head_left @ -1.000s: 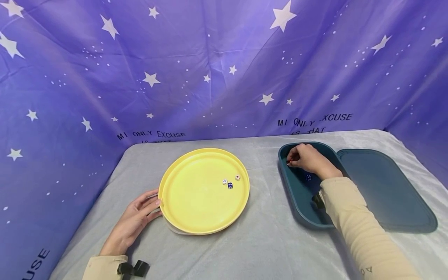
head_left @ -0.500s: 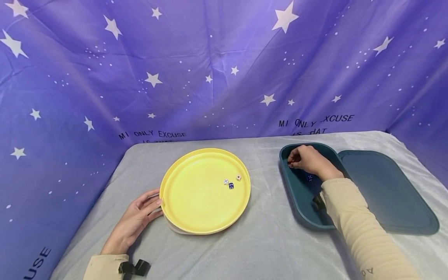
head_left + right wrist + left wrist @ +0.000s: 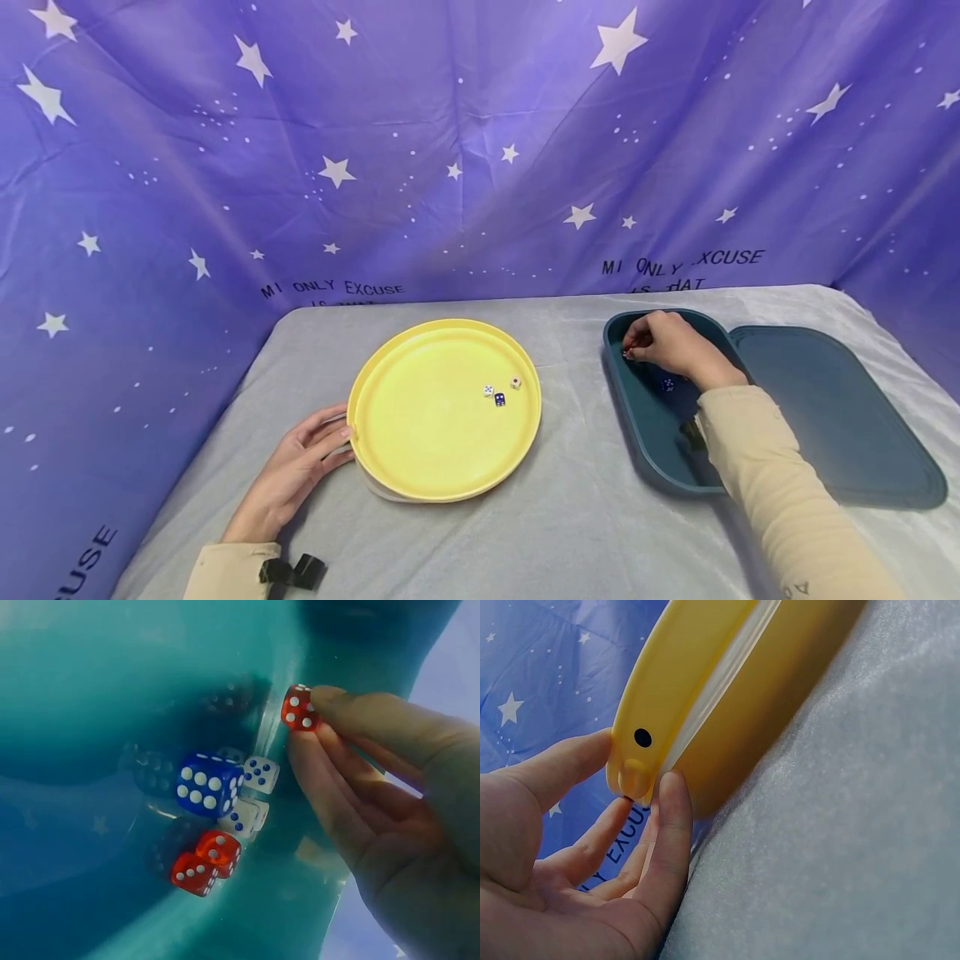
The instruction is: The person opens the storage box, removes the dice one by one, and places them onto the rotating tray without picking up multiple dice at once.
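Note:
My right hand (image 3: 678,346) is inside the teal box (image 3: 630,417), pinching a red die (image 3: 298,709) between thumb and fingertips near the wall. Below it lie a larger-looking blue die (image 3: 206,785), white dice (image 3: 260,775) and red dice (image 3: 195,874). My left hand (image 3: 296,462) touches the left edge of a round yellow tray (image 3: 420,408) with its fingertips, the fingers fairly straight. In the left wrist view, a black eye-like dot and small beak mark the rim there. Two whitish dice (image 3: 488,390) and a blue die (image 3: 499,400) sit on the tray's right side.
A flat teal lid (image 3: 847,417) lies right of the box, against its side. Grey cloth (image 3: 570,492) covers the table, and a purple star-print curtain (image 3: 420,150) hangs behind and at the left. Both wrists wear black devices.
The head view has shifted slightly, so everything sits a little farther right in it. My right hand stays in the box with small finger movements. My left hand stays at the tray's edge.

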The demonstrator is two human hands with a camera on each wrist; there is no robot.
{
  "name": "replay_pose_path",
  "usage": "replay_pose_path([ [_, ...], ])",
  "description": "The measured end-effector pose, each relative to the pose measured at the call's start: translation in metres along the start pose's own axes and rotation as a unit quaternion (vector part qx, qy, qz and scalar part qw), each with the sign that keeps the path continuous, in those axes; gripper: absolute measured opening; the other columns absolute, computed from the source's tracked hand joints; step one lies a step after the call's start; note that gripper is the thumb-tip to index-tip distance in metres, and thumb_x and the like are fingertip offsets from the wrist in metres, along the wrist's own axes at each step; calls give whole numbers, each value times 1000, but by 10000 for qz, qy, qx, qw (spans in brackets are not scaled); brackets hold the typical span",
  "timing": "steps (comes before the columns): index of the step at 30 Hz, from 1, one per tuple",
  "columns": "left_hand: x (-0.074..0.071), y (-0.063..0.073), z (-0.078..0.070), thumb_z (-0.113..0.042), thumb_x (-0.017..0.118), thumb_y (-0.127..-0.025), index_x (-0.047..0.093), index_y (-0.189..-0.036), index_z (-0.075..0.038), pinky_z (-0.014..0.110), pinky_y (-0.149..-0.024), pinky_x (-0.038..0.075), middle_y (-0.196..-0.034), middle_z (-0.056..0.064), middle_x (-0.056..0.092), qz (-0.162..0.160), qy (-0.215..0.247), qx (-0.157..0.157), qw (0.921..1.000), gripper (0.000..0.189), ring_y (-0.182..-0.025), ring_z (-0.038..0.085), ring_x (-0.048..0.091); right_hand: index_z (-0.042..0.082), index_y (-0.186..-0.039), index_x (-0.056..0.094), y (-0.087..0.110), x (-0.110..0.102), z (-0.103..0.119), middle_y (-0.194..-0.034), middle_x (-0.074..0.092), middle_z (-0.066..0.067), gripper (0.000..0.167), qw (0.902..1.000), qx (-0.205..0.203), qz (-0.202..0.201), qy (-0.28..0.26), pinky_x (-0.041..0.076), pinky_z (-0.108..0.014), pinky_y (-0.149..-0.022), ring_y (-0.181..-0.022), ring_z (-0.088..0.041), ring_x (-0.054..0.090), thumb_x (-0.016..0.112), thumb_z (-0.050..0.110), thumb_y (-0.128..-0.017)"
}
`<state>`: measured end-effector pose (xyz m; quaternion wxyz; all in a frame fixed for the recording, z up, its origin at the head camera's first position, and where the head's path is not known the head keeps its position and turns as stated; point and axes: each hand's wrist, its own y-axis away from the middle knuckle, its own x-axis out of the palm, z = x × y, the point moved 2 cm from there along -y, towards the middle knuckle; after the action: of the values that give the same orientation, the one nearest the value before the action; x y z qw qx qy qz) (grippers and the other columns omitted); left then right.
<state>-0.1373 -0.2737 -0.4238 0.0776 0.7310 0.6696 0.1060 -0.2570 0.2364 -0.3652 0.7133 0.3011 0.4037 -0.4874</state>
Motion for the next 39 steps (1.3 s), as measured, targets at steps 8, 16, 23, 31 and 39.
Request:
replay_pose_path([
  [8, -1, 0, 2, -12, 62, -99, 37, -146, 2, 34, -95, 58, -120, -1, 62, -48, 30, 35, 10000, 55, -110, 10, 63, 1, -93, 74, 2, -5, 4, -87, 73, -8, 6, 10000, -33, -41, 37, 58, -44, -71, -77, -20, 67, 71, 1, -88],
  [16, -2, 2, 1, -13, 62, -99, 34, -147, 3, 34, -96, 58, -125, 1, 60, 0, 1, 95, 10000, 58, -111, 10, 63, -1, -94, 74, 5, -12, 12, -85, 73, -8, 7, 9995, -228, -185, 124, 58, -43, -70, -75, -19, 67, 71, 0, -87],
  [23, -2, 2, 1, -12, 61, -99, 35, -147, 4, 35, -97, 57, -126, 3, 60, 65, 33, 135, 9999, 57, -112, 11, 63, -5, -99, 72, 7, -17, 23, -89, 70, -14, 12, 9995, -227, -231, 24, 59, -40, -69, -77, -21, 66, 69, -1, -88],
  [31, 2, -2, 1, -13, 62, -99, 35, -147, 3, 36, -97, 57, -128, 5, 59, 155, -35, 142, 9998, 57, -112, 12, 63, -5, -98, 72, 13, -20, 32, -94, 69, -19, 12, 9975, -387, -533, 251, 60, -43, -71, -80, -26, 67, 71, -1, -86],
  [39, 0, -2, 1, -11, 61, -99, 36, -146, 3, 35, -96, 58, -123, 0, 62, 46, 73, 199, 9998, 55, -110, 10, 64, -5, -99, 72, 13, -22, 46, -96, 70, -18, 13, 9961, -472, -714, 210, 60, -44, -72, -83, -28, 68, 70, 1, -88],
])
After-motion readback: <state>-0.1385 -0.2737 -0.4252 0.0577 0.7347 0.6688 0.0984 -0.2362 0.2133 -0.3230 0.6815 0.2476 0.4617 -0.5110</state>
